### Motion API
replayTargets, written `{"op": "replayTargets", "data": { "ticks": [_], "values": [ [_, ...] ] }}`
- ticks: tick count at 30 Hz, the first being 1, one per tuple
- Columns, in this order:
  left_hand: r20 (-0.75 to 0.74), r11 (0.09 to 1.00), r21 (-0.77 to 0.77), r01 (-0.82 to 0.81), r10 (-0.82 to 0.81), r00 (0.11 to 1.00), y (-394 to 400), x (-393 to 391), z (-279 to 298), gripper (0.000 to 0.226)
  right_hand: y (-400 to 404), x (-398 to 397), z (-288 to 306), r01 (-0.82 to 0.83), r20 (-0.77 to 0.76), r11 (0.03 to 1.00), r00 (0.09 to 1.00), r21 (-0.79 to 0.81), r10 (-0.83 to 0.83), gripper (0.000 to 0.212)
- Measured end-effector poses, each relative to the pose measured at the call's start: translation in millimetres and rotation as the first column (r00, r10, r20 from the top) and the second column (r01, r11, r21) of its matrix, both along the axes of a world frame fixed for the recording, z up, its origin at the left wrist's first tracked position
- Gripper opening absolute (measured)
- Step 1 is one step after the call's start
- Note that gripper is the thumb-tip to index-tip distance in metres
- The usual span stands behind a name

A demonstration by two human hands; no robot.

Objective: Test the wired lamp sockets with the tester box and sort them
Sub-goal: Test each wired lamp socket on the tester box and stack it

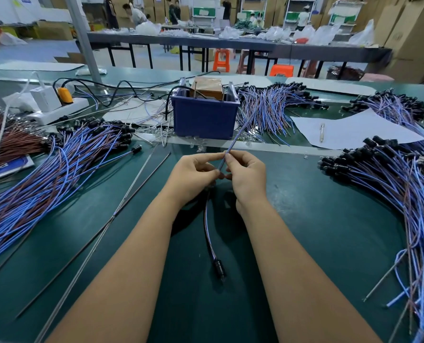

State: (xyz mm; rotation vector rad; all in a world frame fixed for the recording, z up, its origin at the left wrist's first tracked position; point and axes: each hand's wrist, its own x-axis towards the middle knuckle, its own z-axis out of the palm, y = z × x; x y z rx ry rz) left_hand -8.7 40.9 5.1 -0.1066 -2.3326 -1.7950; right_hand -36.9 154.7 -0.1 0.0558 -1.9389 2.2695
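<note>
Both hands are pinching one wired lamp socket's wires [224, 158], the left hand [196, 173] and right hand [246, 174] holding them straight so the bare ends are pointing at the blue tester box [204, 117] just ahead, while the black socket [219, 267] is hanging below the hands.

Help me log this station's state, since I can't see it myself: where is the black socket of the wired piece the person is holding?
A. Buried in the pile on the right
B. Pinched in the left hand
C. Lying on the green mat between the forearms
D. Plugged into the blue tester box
C: the black socket lies on the green mat between the forearms, while the left hand and right hand pinch its wires higher up.
</note>
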Motion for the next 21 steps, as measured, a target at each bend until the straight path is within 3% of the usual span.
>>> {"op": "replayTargets", "data": {
  "ticks": [3, 7, 12, 21],
  "values": [
    [0.046, 0.998, 0.066, 0.019, -0.022, 0.999, 0.8, 0.1, -1.3, 0.031, 0.3, -1.7, -0.1, 0.030, -0.005, 0.999, 1.000, 0.025, -0.030, 0.020],
    [0.080, 0.991, 0.130, -0.043, 0.033, 0.996, -1.1, -2.3, -3.1, 0.005, 1.6, -1.9, 0.2, 0.068, -0.023, 0.995, 0.998, 0.078, -0.066, 0.018],
    [0.070, 0.951, 0.219, -0.220, 0.209, 0.975, -9.1, -4.0, -3.9, 0.008, 5.8, -8.1, -0.8, 0.147, -0.032, 0.979, 0.989, 0.140, -0.144, 0.018],
    [0.026, 0.882, 0.238, -0.406, 0.412, 0.911, -21.1, -9.9, -7.8, 0.017, 9.1, -9.1, -3.8, 0.079, 0.000, 0.985, 0.997, 0.155, -0.080, 0.023]
  ]
}}
